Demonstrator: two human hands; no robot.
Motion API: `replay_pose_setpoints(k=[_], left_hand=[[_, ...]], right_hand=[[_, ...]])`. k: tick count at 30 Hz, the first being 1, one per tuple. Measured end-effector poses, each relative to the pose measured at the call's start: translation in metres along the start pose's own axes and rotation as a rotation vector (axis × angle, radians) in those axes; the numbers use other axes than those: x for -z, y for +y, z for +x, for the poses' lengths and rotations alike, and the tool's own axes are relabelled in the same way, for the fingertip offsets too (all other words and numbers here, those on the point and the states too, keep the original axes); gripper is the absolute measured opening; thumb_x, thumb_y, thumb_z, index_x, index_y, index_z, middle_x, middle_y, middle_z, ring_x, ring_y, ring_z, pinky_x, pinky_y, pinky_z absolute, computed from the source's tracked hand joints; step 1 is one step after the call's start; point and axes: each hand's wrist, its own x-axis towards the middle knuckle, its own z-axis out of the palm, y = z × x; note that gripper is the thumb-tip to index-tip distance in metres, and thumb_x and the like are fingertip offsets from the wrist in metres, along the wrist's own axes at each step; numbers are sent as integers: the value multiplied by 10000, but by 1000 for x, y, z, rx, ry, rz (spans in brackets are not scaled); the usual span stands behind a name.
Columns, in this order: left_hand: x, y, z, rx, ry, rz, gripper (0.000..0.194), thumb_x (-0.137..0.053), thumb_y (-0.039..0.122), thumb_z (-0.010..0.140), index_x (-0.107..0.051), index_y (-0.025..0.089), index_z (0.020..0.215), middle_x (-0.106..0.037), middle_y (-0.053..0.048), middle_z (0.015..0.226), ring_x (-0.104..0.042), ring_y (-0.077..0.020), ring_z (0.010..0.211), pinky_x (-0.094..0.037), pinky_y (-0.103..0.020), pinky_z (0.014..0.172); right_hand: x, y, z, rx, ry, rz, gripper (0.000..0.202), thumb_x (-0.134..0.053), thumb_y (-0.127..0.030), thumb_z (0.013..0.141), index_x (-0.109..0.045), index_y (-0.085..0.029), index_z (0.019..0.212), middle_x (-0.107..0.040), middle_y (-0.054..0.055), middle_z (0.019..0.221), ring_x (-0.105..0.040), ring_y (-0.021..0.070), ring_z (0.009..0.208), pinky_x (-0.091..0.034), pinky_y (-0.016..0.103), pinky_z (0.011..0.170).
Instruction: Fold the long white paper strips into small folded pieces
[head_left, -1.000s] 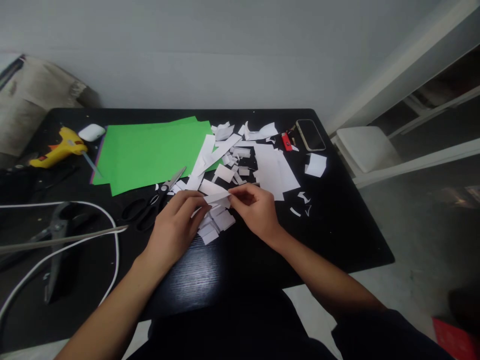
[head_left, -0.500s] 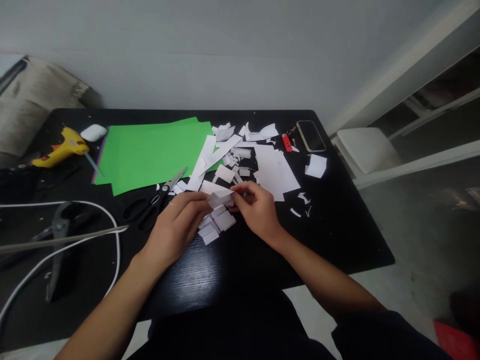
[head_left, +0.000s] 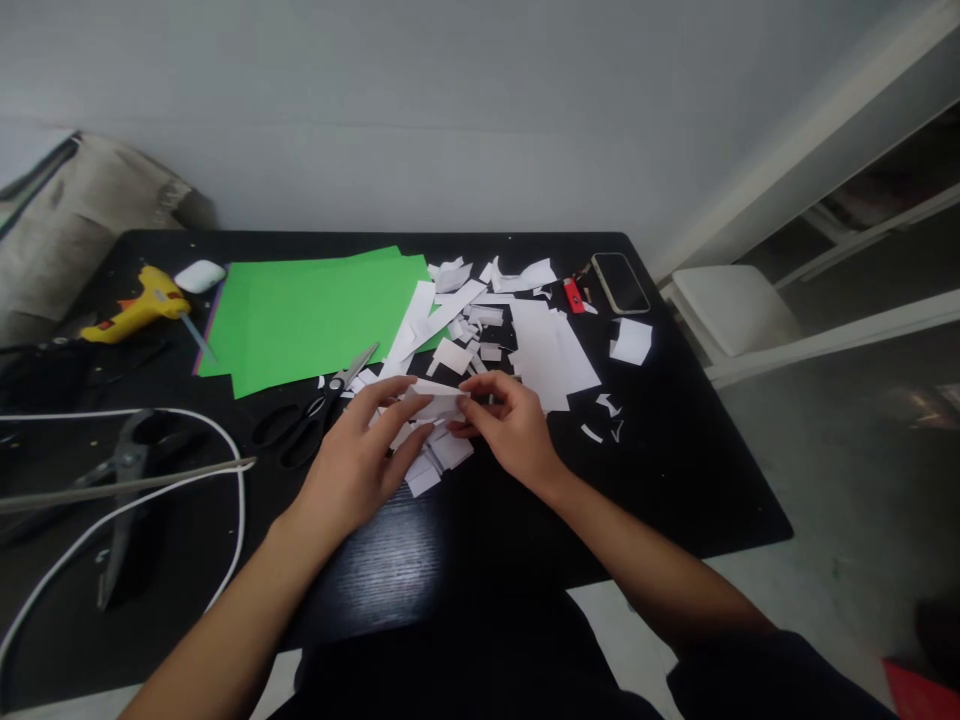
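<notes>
Between both hands is a small folded piece of white paper (head_left: pixel 444 406), held just above the table. My right hand (head_left: pixel 514 425) pinches its right end between thumb and fingers. At the left end, my left hand (head_left: pixel 356 450) has its index and middle fingertips over the paper and the thumb at its lower edge, in a loose grip. Directly below lie small folded white paper pieces (head_left: pixel 454 450), partly covered by the hands. Black-handled scissors (head_left: pixel 319 405) rest beside my left hand, blades pointing away.
Green sheets (head_left: pixel 315 315) lie at the back left, near a yellow glue gun (head_left: pixel 142 305) and a white case (head_left: pixel 199 276). White paper sheets (head_left: pixel 555 355), a red lighter (head_left: pixel 574 295), a phone (head_left: pixel 620 283) and a paper cube (head_left: pixel 631 341) are right. Pliers (head_left: pixel 129 470) and a white cable (head_left: pixel 238 500) lie left.
The held paper has turned, its folded edge now facing up. My left fingers have spread, with the thumb now showing below the paper. The camera view has shifted slightly.
</notes>
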Motion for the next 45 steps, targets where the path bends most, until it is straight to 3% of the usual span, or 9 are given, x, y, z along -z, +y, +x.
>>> replay_pose_setpoints(k=[4,8,11,16,20,23,26,31,45], left_hand=[[-9,5,0,40,30,4,234,-696,249,963,-691,186,1189,-575,-173,1407,-652,-308,1227,-613,-445,955],[-17,11,-2,113,130,-43,163,-711,225,949,-715,212,1112,-577,-140,1381,-644,-297,1235,-610,-430,948],[-20,16,-3,169,135,-40,174,-703,239,955,-706,211,1127,-565,-145,1397,-632,-304,1258,-608,-417,934],[-21,22,-5,222,51,39,204,-641,259,994,-695,217,1186,-557,-161,1455,-714,-240,996,-605,-340,764],[-21,21,-8,207,10,32,186,-578,234,1022,-697,226,1164,-677,-113,1186,-717,-203,875,-556,-264,676],[-20,17,-10,165,-13,-15,205,-544,208,1033,-695,218,1171,-683,-63,961,-692,-170,763,-531,-232,653],[-20,14,-11,130,-43,-17,228,-525,186,1032,-697,208,1179,-673,-55,892,-673,-175,736,-528,-240,658],[-22,11,-12,112,-39,51,254,-521,193,1025,-706,201,1199,-678,-108,997,-684,-226,851,-562,-297,707],[-23,9,-17,39,0,117,325,-536,141,972,-729,223,1220,-679,-155,1208,-709,-259,951,-595,-324,718]], right_hand=[[-3,3,-4,40,-7,-37,287,-826,-416,807,-691,-213,959,-680,8,984,-770,166,721,-693,309,677],[-7,5,-6,30,-15,20,299,-835,-431,800,-684,-220,949,-679,7,992,-754,169,777,-697,323,718],[-10,6,-7,11,-13,75,323,-852,-443,778,-672,-226,936,-683,4,976,-743,176,819,-695,334,753],[-12,9,-8,39,6,82,294,-840,-418,800,-663,-233,946,-684,1,968,-732,168,850,-684,326,785],[-14,11,-9,42,-21,110,284,-833,-400,804,-654,-243,960,-696,1,959,-737,178,854,-683,355,805],[-14,11,-10,15,-50,152,276,-828,-373,806,-655,-244,978,-711,5,967,-747,186,880,-677,380,851],[-14,12,-10,0,-56,148,274,-832,-334,793,-661,-240,985,-714,5,953,-750,193,898,-669,394,879],[-13,14,-8,20,-51,81,386,-885,-250,715,-649,-243,1021,-733,5,967,-753,191,892,-641,391,919],[-13,5,-8,-116,-39,209,445,-927,-260,657,-647,-240,1002,-740,-20,918,-769,195,837,-647,410,915]])
